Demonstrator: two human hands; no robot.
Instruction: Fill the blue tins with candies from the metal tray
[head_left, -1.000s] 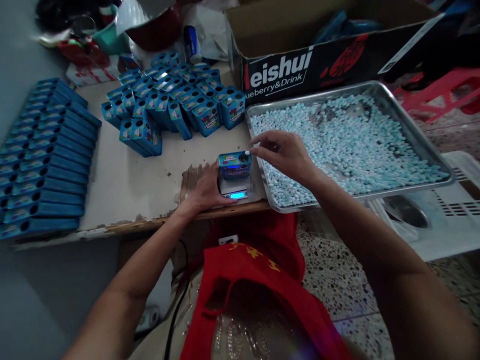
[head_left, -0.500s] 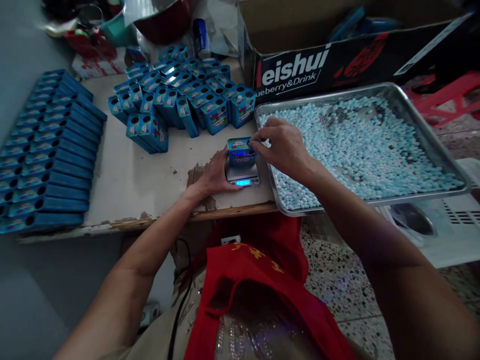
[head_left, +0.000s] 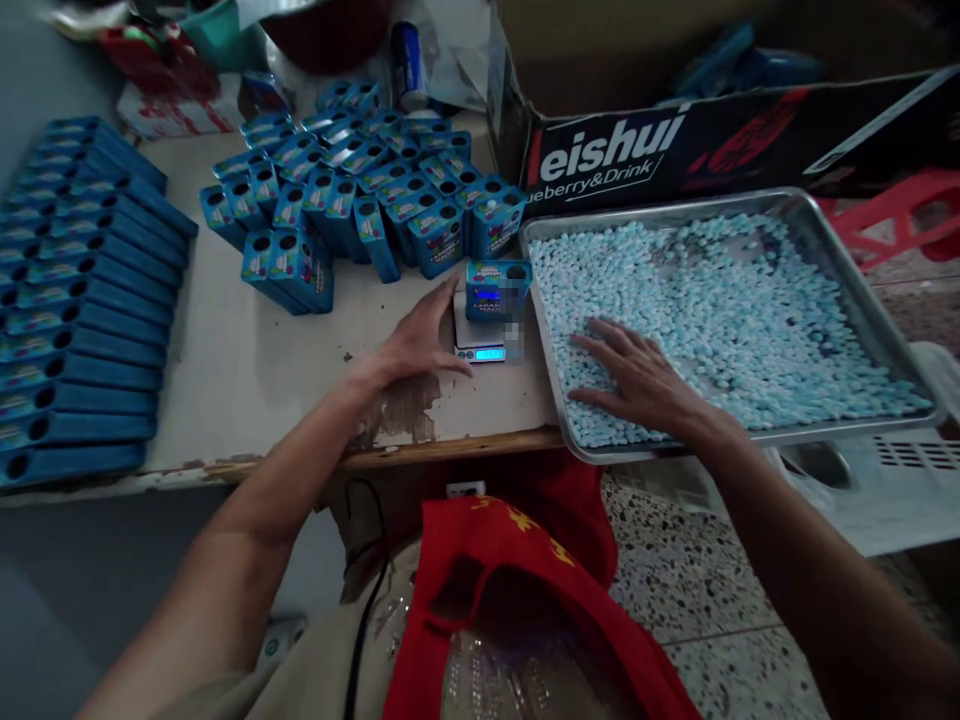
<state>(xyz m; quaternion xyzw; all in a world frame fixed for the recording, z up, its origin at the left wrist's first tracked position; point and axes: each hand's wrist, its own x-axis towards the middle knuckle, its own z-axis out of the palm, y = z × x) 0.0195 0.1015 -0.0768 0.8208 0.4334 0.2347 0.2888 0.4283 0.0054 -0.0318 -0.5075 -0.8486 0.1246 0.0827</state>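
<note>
A blue candy box (head_left: 491,292) with a round hole in its top stands on a small digital scale (head_left: 480,338), whose display glows blue. Beside the scale's left edge is my left hand (head_left: 421,335), thumb and fingers apart and holding nothing. Whether its fingertips touch the scale I cannot tell. My right hand (head_left: 634,375) lies with spread fingers on the small pale-blue and white candies (head_left: 735,310), near the left side of a metal tray (head_left: 556,400).
Many similar blue boxes (head_left: 360,190) cluster behind the scale, and long rows of them (head_left: 97,310) line the table's left. A black printed carton (head_left: 720,150) stands behind the tray. A blue can (head_left: 407,65) is at the back. The table's front edge (head_left: 450,443) is worn.
My right hand has left the box on the scale and moved right and down onto the candies in the tray. My left hand has loosened beside the scale. The view has shifted slightly.
</note>
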